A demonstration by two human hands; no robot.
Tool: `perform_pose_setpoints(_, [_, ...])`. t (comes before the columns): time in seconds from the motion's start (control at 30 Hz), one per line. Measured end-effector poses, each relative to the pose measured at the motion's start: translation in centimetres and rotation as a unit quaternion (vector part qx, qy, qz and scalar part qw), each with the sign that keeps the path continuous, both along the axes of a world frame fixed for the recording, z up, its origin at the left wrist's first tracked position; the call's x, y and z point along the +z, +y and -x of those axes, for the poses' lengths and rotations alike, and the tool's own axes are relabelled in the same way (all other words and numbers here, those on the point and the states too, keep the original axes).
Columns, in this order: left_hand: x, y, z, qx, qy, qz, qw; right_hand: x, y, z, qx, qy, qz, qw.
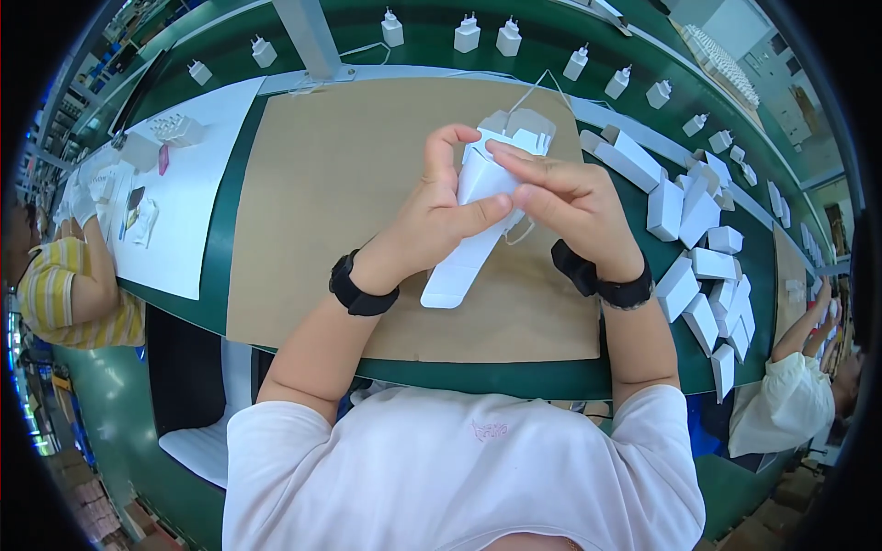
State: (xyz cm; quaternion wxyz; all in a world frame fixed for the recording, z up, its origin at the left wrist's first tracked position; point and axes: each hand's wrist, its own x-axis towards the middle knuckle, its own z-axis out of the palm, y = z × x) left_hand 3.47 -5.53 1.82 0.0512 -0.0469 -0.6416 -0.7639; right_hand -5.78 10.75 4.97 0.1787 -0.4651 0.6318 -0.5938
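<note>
a green tabletop (496,375) curves across the scene, seen from above by the person working at it. a large brown board (322,184) lies flat on it, directly in front of the person. left of the board, a big white sheet (193,220) spreads out. right of the board is a loose heap of small white boxes (663,209), several with flaps open. over the right half of the board, toward its far edge, is a white carton (478,179), tilted, with one long flap slanting down toward the board's near edge. both hands are gripping it: the left hand (418,211) curls around its left side, thumb across the front and forefinger bent at the far end; the right hand (588,207) lays its fingers over the far end, thumb close to the left thumb. a black band (360,286) circles each wrist. past the board's far edge, white plug chargers (467,37) stand in a row, prongs up.
</note>
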Motion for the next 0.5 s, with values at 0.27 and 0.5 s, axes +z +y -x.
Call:
perform_pose_setpoints(0.27, [-1.6, -1.2, 1.3, 0.287, 0.098, 0.498, 0.813, 4.0, 6.2, 3.8, -0.371, 0.285, -0.021, 0.884])
perform_pose_setpoints(0.5, [-2.0, -0.1, 3.9, 0.189, -0.112, 0.422, 0.879, 4.4, 9.7, 6.0, -0.481, 0.466, -0.027, 0.742])
